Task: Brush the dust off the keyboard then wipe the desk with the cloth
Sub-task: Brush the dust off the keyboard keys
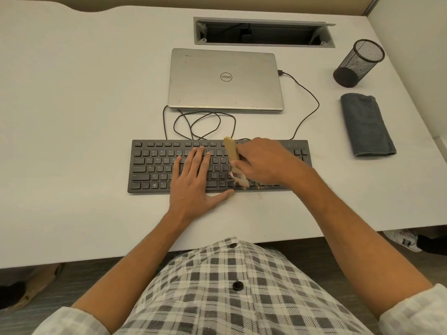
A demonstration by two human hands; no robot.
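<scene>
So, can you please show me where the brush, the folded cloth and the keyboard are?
brush [231, 149], head view, on the wooden handle.
cloth [366, 124], head view, middle of the folded top.
keyboard [154, 165], head view, on the left keys.

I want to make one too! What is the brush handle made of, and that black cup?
The brush handle looks like pale, unpainted wood: tan and matte, though it could be bamboo. The pen cup looks like black metal wire mesh; the desk shows through its tiny holes.
</scene>
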